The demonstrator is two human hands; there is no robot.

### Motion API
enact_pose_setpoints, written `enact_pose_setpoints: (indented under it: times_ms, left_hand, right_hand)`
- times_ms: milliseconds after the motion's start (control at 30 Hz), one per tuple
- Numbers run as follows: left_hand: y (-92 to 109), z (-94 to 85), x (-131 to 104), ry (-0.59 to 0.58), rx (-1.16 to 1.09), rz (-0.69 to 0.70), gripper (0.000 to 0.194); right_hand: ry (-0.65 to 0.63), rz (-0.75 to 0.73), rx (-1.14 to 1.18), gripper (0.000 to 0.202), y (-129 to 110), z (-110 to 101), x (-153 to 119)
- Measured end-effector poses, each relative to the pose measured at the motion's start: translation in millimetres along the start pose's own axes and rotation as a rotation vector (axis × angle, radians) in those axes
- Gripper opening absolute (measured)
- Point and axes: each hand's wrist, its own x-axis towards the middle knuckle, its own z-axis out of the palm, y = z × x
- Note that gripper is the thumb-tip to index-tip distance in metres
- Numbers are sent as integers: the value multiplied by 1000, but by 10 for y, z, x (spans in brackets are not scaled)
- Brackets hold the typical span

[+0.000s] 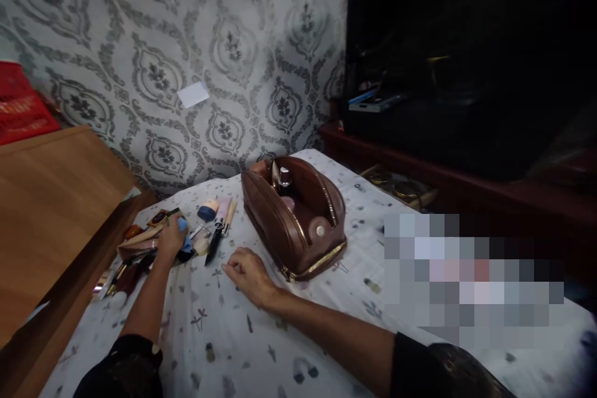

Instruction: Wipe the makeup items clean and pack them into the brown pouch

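Observation:
On the patterned white cloth, my left hand [170, 240] reaches into a pile of cosmetics at the left. Its fingers are partly hidden among the items, next to something blue [183, 224], and I cannot make out what they hold. My right hand [249, 277] rests over the cloth with its fingers curled together; nothing shows in them. Just beyond it stands a brown zip bag [268, 228], open at the top, with a dark bottle [285, 181] inside. A black-capped tube [215, 242], a round jar [208, 210] and a pink tube [224, 208] lie between pile and bag.
A wooden board [60, 199] borders the cloth on the left, with a red item [23, 106] above it. Patterned wallpaper [228, 43] rises behind. At the right are a dark red ledge [396, 155] and a large black object [443, 74]. One area is pixelated.

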Motion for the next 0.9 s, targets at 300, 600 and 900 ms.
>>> enact_pose_setpoints:
  times_ms: [300, 600, 900]
  left_hand:
    - [110, -19, 36, 72, -4, -49, 43]
    - [72, -280, -529, 4, -352, 174, 43]
    - [324, -102, -1470, -436, -1005, 243, 46]
  right_hand:
    - [-13, 28, -3, 24, -37, -42, 7]
    - [-28, -34, 126, 28, -7, -54, -2]
    - [-218, -195, 99, 53, -26, -74, -51]
